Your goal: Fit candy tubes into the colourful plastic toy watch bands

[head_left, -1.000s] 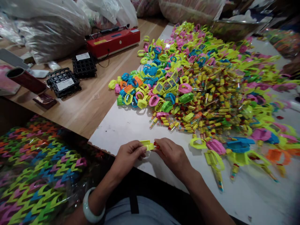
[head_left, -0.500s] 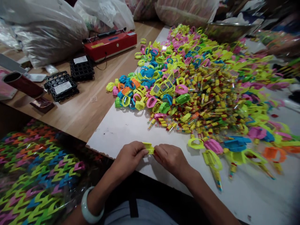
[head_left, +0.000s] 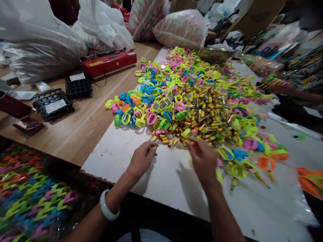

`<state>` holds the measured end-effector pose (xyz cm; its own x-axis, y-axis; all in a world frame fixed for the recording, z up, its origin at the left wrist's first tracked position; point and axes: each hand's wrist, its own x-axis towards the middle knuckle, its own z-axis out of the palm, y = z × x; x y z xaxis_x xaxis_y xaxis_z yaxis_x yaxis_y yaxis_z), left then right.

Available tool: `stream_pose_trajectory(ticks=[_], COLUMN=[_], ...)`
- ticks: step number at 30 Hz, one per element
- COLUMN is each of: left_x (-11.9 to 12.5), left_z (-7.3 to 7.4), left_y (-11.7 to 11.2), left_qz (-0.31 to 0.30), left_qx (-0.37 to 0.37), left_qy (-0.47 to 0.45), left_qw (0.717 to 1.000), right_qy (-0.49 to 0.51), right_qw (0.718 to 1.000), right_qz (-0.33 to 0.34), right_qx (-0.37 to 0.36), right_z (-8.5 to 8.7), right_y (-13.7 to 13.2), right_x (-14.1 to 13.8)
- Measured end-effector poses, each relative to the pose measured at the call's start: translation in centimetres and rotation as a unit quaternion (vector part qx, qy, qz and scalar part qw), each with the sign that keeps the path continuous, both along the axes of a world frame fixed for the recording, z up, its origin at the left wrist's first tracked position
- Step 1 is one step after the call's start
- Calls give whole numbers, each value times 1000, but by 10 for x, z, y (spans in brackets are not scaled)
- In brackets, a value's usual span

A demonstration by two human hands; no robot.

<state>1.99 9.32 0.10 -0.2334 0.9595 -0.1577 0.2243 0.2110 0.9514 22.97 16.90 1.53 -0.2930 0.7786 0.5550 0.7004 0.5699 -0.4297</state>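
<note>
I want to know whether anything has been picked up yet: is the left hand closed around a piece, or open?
Open, apparently empty: the left hand lies on the white board with fingers stretched toward the pile of small yellow candy tubes, nothing visible in its grasp.

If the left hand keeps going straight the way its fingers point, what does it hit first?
Probably the small candy tubes at the near edge of the pile: the left hand points up and right across bare white board towards them. Depth is hard to judge.

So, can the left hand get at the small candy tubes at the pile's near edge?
Probably yes: the left hand lies on the white board, its fingertips beside the nearest candy tubes, with nothing between them.
</note>
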Motion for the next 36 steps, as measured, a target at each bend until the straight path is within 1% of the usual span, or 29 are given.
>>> stream_pose_trajectory(ticks=[1, 2, 4, 5, 7, 8, 10, 12, 14, 16, 17, 18, 20, 23, 25, 26, 28, 31, 33, 36], left_x=[1, 1, -2, -5, -10, -12, -14, -11, -5, 1, 4, 7, 9, 8, 6, 5, 3, -2, -7, -15], left_z=[-2, -4, -8, -9, -9, -9, -7, -6, -7, -9, -11, -13, -15, -12, -8, -6, -3, -2, -2, 0], left_y=[-4, -8, -15, -19, -23, -23, -23, -22, -21, -22, -23, -24, -27, -33, -36, -38, -41, -47, -51, -57], left_qz=[0, 1, 12, 19, 35, 42, 54, 62, 68, 63, 60, 59, 75, 110, 109, 106, 105, 101, 77, 23], left_qx=[-7, -12, -18, -19, -23, -25, -30, -33, -13, 33, 56, 72, 77, 54, 47, 46, 41, 41, 50, 67], left_qy=[3, 6, 10, 10, 2, -4, -21, -44, -67, -89, -100, -110, -119, -108, -103, -101, -82, -27, 24, 118], left_qw=[1000, 1000, 1000, 1000, 999, 999, 998, 997, 995, 993, 992, 990, 987, 987, 987, 988, 990, 994, 995, 990], right_qy=[7, -1, -77, -129, -220, -242, -227, -152, -59, 19, 52, 82, 133, 175, 180, 179, 165, 118, 81, 38], right_qw=[999, 999, 996, 990, 974, 968, 970, 984, 992, 990, 984, 975, 949, 892, 864, 858, 866, 892, 910, 924], right_qz=[33, 50, 50, 48, 58, 66, 82, 96, 108, 105, 100, 94, 96, 107, 118, 126, 149, 193, 240, 294], right_qx=[-17, -23, -12, -2, 15, 20, 22, 10, -29, -96, -139, -183, -271, -403, -456, -464, -449, -391, -328, -241], right_z=[-6, -10, -14, -13, -10, -8, -6, -8, -12, -16, -18, -19, -20, -20, -19, -17, -13, -3, 2, 4], right_y=[8, 18, 39, 49, 64, 69, 69, 57, 35, 10, -2, -14, -33, -53, -60, -63, -65, -61, -57, -52], right_x=[-24, -45, -75, -83, -87, -85, -80, -75, -74, -77, -79, -82, -87, -90, -88, -86, -79, -66, -61, -60])
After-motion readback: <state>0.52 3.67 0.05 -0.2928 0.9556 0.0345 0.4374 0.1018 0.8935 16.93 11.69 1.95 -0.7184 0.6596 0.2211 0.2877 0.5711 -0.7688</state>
